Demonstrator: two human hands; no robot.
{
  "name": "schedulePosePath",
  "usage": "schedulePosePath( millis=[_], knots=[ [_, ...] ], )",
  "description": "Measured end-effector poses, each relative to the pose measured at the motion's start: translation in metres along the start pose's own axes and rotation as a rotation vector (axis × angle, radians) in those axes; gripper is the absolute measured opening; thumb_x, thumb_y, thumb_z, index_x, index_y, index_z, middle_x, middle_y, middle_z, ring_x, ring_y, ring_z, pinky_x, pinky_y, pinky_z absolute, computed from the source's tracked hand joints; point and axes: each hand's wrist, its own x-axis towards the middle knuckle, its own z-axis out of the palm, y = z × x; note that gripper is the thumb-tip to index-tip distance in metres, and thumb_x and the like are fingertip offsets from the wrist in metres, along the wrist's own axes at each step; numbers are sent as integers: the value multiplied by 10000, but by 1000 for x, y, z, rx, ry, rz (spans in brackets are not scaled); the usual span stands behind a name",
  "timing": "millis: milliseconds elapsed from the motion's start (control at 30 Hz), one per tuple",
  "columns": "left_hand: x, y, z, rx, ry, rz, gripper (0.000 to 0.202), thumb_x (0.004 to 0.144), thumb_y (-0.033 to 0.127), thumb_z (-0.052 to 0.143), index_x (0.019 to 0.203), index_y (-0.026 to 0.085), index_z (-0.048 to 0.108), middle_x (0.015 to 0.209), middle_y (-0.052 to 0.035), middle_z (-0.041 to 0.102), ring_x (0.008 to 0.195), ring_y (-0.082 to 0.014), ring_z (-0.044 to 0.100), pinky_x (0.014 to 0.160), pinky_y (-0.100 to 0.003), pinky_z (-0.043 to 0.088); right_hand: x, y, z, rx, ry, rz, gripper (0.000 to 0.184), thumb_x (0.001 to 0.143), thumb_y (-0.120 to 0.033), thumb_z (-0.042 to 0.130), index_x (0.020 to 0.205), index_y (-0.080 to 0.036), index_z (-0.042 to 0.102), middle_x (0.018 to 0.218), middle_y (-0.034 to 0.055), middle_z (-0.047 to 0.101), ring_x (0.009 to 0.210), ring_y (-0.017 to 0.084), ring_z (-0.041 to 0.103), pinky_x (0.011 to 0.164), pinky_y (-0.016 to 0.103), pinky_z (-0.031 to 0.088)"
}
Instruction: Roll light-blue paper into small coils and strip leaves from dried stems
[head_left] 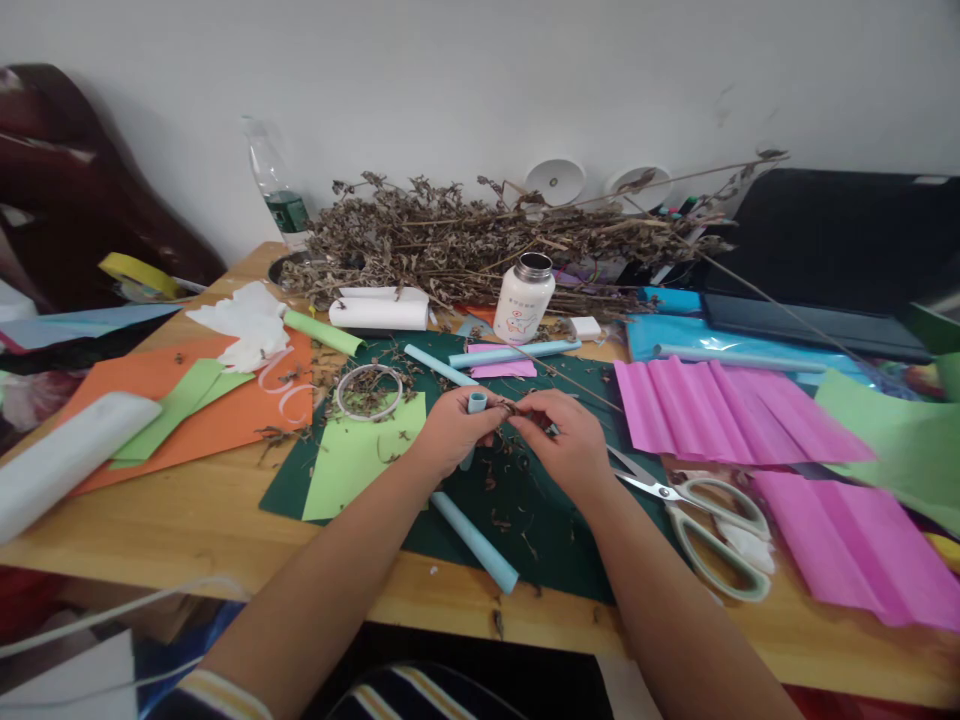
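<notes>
My left hand [450,430] is closed around an upright light blue paper tube [476,402], its open top showing above the fingers. Close beside it, my right hand [570,440] pinches a bit of dried plant [511,408], near the tube's mouth. Another blue paper roll [476,545] lies just below the hands, at the front of the dark green mat [555,540]. Left of the hands, a pale ring [339,393] with dried leaf crumbs inside it rests partly on a light green sheet [352,470]. Open scissors [667,491] lie right of my right hand.
A heap of dried stalks [442,230] runs along the wall behind a white bottle without a lid [525,300]. Pink crepe paper [690,410] covers the right side. Orange paper [172,420] and a white roll [75,460] lie left. A clear plastic bottle [274,185] stands at the back.
</notes>
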Motion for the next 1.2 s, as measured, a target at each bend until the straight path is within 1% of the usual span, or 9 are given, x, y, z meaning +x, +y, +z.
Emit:
schedulePosePath(
  millis=[233,400,500,567,633,733,900,1000,1200],
  knots=[
    [-1,1,-3,-12,-62,-8,112,595,221,581,653,126,565,442,59,454,361,-36,407,385,-163,312,0,-2,-3,24,17,-15,46,723,-195,521,683,-191,497,642,2,545,599,116,492,538,233,400],
    [-4,0,-1,42,-133,-8,227,604,209,565,818,144,602,541,37,527,364,-34,387,390,-178,335,0,2,-2,38,75,78,45,732,-175,481,693,-184,501,660,7,533,586,109,472,544,234,387],
    [-7,1,1,287,-84,135,243,660,227,527,883,168,605,676,1,598,491,-74,490,504,-212,415,1,1,-3,110,79,175,53,721,-190,485,672,-181,502,642,-3,520,572,104,459,547,234,378],
    [-8,1,1,456,-24,319,258,679,215,518,921,185,601,814,-21,623,704,-122,552,677,-248,437,1,-2,-3,208,63,270,65,715,-211,487,661,-178,504,630,-10,510,555,99,448,532,229,369],
    [-8,0,1,572,5,495,307,690,200,516,992,198,573,905,-28,616,851,-141,537,795,-260,404,2,-3,-3,337,37,375,84,708,-236,494,650,-177,505,597,-23,486,531,91,429,511,221,357],
    [-7,-1,-2,673,-8,643,343,717,204,501,1059,209,529,912,-34,611,857,-132,535,807,-250,401,1,-2,0,553,16,500,114,697,-270,512,639,-173,506,555,-41,451,504,77,399,489,210,338],
    [-7,-4,-4,869,-74,720,348,741,246,484,1089,237,498,948,-48,584,875,-145,524,783,-265,418,0,2,8,849,42,604,104,664,-272,557,647,-172,536,575,-46,474,520,68,420,512,203,359],
    [-7,-8,-5,951,-57,733,360,744,233,474,1104,244,485,954,-51,581,868,-155,528,764,-278,428,0,1,10,971,41,667,98,642,-266,576,647,-171,550,591,-41,496,531,68,440,524,206,376],
    [-4,-11,-8,1010,9,801,314,751,211,446,1053,202,531,927,-70,599,851,-158,541,728,-266,439,-1,-1,11,1007,22,674,99,645,-270,577,655,-172,571,579,-36,506,504,63,422,489,195,357]
  ],
)
